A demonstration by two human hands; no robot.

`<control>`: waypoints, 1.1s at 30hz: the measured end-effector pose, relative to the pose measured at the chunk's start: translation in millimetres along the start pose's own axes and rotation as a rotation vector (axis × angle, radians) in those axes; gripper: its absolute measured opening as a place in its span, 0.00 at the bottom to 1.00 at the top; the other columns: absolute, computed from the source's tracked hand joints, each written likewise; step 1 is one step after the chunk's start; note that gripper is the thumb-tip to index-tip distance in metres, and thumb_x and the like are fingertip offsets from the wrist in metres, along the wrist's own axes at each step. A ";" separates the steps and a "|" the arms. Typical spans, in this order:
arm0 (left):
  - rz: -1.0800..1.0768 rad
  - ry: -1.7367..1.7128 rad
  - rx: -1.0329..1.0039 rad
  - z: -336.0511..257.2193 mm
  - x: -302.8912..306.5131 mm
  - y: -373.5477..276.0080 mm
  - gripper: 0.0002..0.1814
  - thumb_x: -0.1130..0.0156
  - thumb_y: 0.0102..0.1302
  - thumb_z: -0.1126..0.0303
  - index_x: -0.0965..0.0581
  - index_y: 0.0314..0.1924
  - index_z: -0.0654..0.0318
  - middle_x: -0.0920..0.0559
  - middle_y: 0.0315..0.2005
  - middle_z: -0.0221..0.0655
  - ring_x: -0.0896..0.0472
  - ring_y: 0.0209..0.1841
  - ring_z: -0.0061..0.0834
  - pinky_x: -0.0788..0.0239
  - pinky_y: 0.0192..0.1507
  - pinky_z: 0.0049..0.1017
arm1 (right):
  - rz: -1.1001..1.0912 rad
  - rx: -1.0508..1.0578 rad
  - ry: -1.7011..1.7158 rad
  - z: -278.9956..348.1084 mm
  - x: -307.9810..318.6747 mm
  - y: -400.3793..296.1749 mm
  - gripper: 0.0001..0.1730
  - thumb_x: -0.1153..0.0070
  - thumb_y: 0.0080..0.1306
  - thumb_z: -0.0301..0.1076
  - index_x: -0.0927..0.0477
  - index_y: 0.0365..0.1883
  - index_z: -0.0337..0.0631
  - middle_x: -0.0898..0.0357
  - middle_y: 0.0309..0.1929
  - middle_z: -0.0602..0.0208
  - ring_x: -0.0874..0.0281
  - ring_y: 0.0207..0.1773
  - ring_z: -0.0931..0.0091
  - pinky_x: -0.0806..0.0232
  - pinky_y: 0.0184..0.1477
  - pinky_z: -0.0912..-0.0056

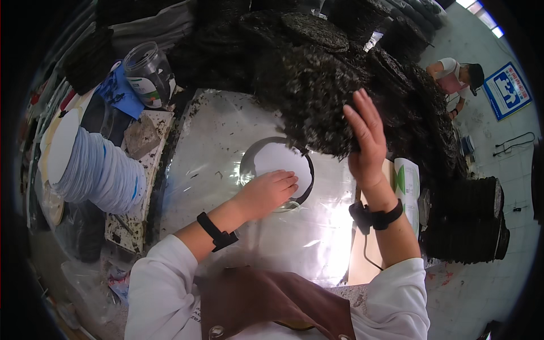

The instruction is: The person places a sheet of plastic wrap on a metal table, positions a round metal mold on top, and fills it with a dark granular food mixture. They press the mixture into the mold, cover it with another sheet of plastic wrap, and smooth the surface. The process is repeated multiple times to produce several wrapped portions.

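Observation:
My left hand (272, 191) lies palm down over a white disc (276, 159), its fingers extended and slightly apart. Around the disc runs a dark round rim (312, 174), on a work surface (212, 131) covered in clear plastic. To the right, my right hand (367, 140) is raised and grips the edge of a dark, ragged sheet of what looks like dried seaweed (318, 102). Its thumb is hidden. The sheet is blurred and hangs tilted above the far side of the disc. Both wrists wear black straps.
Dark round seaweed stacks (314, 32) line the back; another stack (463, 221) stands right. At left are a bundle of pale blue-white discs (102, 170), a stone block (142, 136) and a clear jar (146, 76). A person (457, 80) is bent over at far right.

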State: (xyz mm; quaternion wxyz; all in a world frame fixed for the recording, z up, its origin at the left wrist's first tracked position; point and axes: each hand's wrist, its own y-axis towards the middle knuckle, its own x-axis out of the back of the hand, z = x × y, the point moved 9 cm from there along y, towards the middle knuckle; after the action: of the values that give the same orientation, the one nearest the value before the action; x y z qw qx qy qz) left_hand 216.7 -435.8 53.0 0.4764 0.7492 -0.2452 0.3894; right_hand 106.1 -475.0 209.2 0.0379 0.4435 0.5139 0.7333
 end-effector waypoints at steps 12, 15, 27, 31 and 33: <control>0.122 0.119 0.344 34.5 53.6 -12.8 0.47 0.27 0.44 0.51 0.34 0.62 0.65 0.29 0.56 0.39 0.28 0.54 0.37 0.29 0.49 0.30 | 0.601 -0.040 0.072 55.5 -96.8 -148.8 0.28 0.46 0.54 0.25 0.26 0.56 0.48 0.33 0.63 0.61 0.41 0.68 0.55 0.47 0.68 0.47; 0.341 0.209 0.395 58.9 23.6 -7.5 0.55 0.24 0.37 0.48 0.36 0.64 0.68 0.28 0.50 0.40 0.28 0.51 0.37 0.27 0.47 0.30 | 0.823 -0.072 0.133 60.2 -99.6 -129.6 0.36 0.39 0.52 0.31 0.32 0.62 0.48 0.39 0.67 0.55 0.43 0.69 0.54 0.47 0.68 0.48; 0.811 0.389 0.431 87.2 -75.8 -19.5 0.58 0.22 0.33 0.49 0.36 0.64 0.67 0.26 0.46 0.39 0.26 0.49 0.34 0.26 0.43 0.26 | 1.135 -0.091 -0.490 23.1 -199.2 -167.1 0.29 0.46 0.60 0.39 0.29 0.58 0.32 0.26 0.50 0.55 0.27 0.48 0.67 0.28 0.44 0.74; 0.716 0.402 0.493 97.8 -87.3 -15.1 0.52 0.25 0.37 0.57 0.37 0.64 0.67 0.27 0.48 0.40 0.27 0.49 0.35 0.26 0.42 0.25 | 1.192 -0.273 -0.494 13.7 -206.1 -170.2 0.24 0.47 0.57 0.32 0.26 0.52 0.30 0.25 0.48 0.51 0.25 0.47 0.64 0.26 0.42 0.73; 0.827 0.324 0.489 99.6 -98.7 -24.4 0.52 0.27 0.39 0.59 0.40 0.66 0.67 0.28 0.50 0.42 0.27 0.47 0.37 0.27 0.45 0.27 | 1.113 -0.228 -0.465 17.5 -207.2 -174.8 0.20 0.47 0.57 0.33 0.22 0.47 0.33 0.26 0.51 0.49 0.24 0.48 0.65 0.26 0.39 0.73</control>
State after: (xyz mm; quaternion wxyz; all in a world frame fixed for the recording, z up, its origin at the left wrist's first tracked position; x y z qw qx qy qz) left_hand 212.7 -515.8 -64.6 0.1248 0.6091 -0.3460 0.7026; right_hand 173.2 -486.4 -53.8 -0.1926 0.7868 0.1019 0.5775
